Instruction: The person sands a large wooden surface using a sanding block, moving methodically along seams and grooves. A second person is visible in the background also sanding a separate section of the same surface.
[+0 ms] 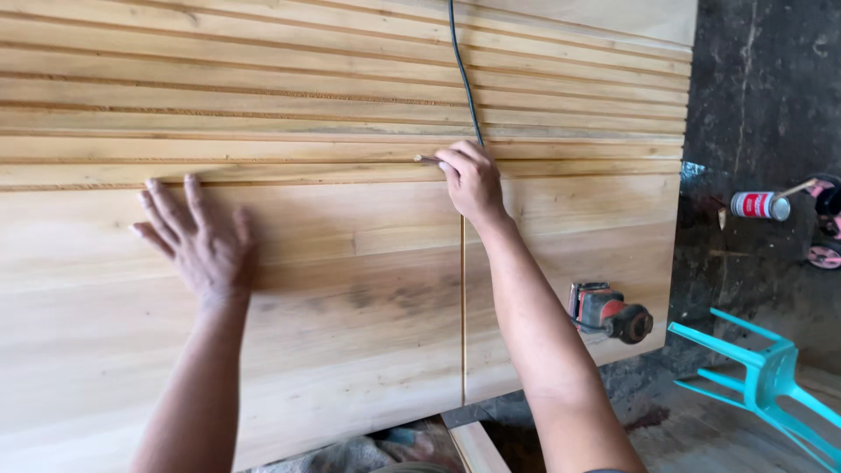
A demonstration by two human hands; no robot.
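Left hand (200, 241) spread flat on pale grooved wooden panel (350, 289), right hand (471, 180) pinched on small thin tool (427, 159) at groove, red power tool (609, 311) at four o'clock.

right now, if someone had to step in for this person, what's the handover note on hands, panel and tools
Left hand: flat, fingers spread, pressing on the wooden panel.
Right hand: pinching a small pencil-like tool, tip at a groove; what it is exactly is unclear.
Panel: upper part carries long parallel grooves; lower part is smooth, with one thin seam running down from the right hand.
Power tool lies on the panel's right side; a dark cable runs away across the grooves.
Left: the smooth lower part has no grooves.
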